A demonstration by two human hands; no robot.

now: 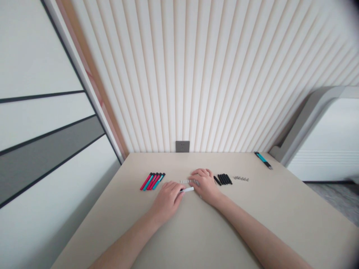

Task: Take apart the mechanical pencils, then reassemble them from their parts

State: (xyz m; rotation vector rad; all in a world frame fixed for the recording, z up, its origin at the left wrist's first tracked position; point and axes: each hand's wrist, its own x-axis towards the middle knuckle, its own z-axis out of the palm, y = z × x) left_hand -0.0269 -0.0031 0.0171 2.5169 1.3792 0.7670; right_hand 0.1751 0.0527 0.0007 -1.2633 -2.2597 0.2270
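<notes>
My left hand (167,198) is closed on a white pen tube (188,189), whose dark part shows by the fingertips. The tube points right, just above the tabletop. My right hand (204,184) rests on the table with bent fingers, at the right end of a row of small white pieces (185,181). Something pale shows between its fingers, too small and covered to name. To the left of my left hand lie several red and teal pen barrels (153,181) with black ends. Just right of my right hand are several black pen grips (224,179), one of them apart and slanted.
Several small silver pen tips (241,179) lie right of the grips. A teal and black pen (263,160) lies at the table's back right corner. The beige table (196,239) meets a ribbed wall with a dark socket (182,146). A white cabinet (42,179) stands left.
</notes>
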